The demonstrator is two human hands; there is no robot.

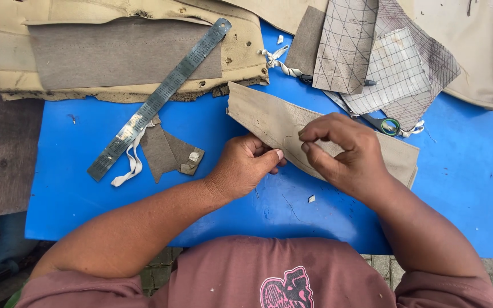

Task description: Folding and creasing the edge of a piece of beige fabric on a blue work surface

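Two hands — left (245,165), right (343,151) — pinching one beige leather strip (269,122), one steel ruler (158,100)

One camera sits on my head and looks almost straight down, close over the blue table (87,188) at my chest (my shirt (269,274) fills the bottom edge). The table's far side lies at the top.

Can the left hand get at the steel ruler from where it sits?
Probably yes. The left hand pinches the tan strip; the steel ruler lies uncovered to its left, with only bare blue table and small scraps between.
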